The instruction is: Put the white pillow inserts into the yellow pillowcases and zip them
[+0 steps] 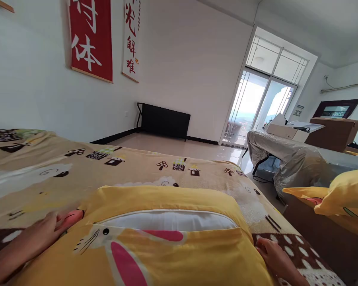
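Observation:
A yellow pillow [179, 254] with a white rabbit print lies in front of me. Along its upper part the pillowcase gapes in a long slit, and a white inner pillow [173, 219] shows through. My left hand [41, 237] is closed on the pillow's left edge, beside a red-orange printed patch. At the right edge, my right hand [276, 254] has its fingers curled against the yellow cloth, with the fingertips partly hidden. Beneath the pillow spreads a beige blanket [137, 167] printed with sheep, trees and houses.
To the right, another yellow pillow [346, 198] rests on a brown surface. Behind it stands a plastic-covered table [298, 159] with a cardboard box [334, 133] and a white box [286, 133]. A folded black panel [165, 121] leans by the back wall, left of a glass door [256, 103].

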Demonstrator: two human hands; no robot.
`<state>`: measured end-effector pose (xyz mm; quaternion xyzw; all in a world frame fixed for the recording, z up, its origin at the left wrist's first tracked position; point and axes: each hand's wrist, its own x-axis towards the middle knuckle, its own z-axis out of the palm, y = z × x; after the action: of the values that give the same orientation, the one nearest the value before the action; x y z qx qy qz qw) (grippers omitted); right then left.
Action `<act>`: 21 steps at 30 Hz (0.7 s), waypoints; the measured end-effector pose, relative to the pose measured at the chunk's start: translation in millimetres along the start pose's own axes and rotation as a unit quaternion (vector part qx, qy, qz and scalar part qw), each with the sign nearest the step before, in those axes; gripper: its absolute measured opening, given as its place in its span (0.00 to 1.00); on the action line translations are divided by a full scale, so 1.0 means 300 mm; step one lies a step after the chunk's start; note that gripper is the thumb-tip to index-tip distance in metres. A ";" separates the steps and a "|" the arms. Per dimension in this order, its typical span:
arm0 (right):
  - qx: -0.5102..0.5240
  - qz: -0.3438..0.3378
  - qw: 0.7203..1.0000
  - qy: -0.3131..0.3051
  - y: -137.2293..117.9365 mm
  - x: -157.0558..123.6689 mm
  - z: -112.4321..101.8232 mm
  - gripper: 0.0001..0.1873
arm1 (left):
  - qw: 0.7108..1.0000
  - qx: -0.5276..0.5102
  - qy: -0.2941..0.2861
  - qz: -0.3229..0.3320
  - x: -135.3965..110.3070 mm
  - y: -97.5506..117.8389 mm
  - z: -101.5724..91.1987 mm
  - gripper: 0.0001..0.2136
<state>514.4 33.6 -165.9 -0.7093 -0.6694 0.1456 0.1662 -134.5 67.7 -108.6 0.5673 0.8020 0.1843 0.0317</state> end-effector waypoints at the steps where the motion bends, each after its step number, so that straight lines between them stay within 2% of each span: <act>1: -0.032 -0.006 0.999 0.029 -0.032 0.014 -0.044 0.15 | 1.000 0.023 0.016 -0.011 -0.001 0.030 -0.040 0.32; 2: -0.051 -0.021 0.997 0.058 -0.078 0.028 -0.095 0.17 | 0.999 0.034 0.038 -0.009 -0.012 0.079 -0.079 0.31; 4: -0.055 -0.080 0.991 0.091 -0.205 0.058 -0.194 0.18 | 0.996 -0.015 0.070 0.051 -0.074 0.230 -0.140 0.25; 6: -0.037 -0.145 0.984 0.093 -0.349 0.087 -0.258 0.17 | 0.975 -0.092 0.030 0.202 -0.187 0.432 -0.167 0.20; 7: -0.015 -0.181 0.979 0.094 -0.414 0.101 -0.267 0.16 | 0.953 -0.109 -0.003 0.283 -0.254 0.537 -0.166 0.18; 9: 0.056 -0.255 0.957 0.122 -0.515 0.124 -0.234 0.13 | 0.886 -0.067 -0.077 0.452 -0.382 0.725 -0.135 0.19; 11: 0.119 -0.306 0.928 0.177 -0.565 0.139 -0.149 0.13 | 0.833 -0.021 -0.118 0.541 -0.473 0.853 -0.074 0.24; 13: 0.126 -0.336 0.913 0.195 -0.571 0.146 -0.050 0.16 | 0.807 -0.009 -0.130 0.575 -0.509 0.910 0.009 0.29; 16: 0.075 -0.356 0.923 0.128 -0.545 0.148 0.039 0.20 | 0.801 -0.022 -0.110 0.588 -0.486 0.899 0.155 0.29; 19: 0.051 -0.354 0.932 0.064 -0.529 0.150 0.028 0.26 | 0.790 -0.035 -0.063 0.609 -0.439 0.851 0.280 0.31; 21: 0.048 -0.356 0.932 0.041 -0.528 0.154 -0.001 0.28 | 0.778 -0.038 -0.035 0.626 -0.421 0.829 0.323 0.33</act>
<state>374.7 87.3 -96.7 -0.4210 -0.8626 0.0795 0.2689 158.8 48.1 -136.3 0.9486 0.2608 0.1745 -0.0411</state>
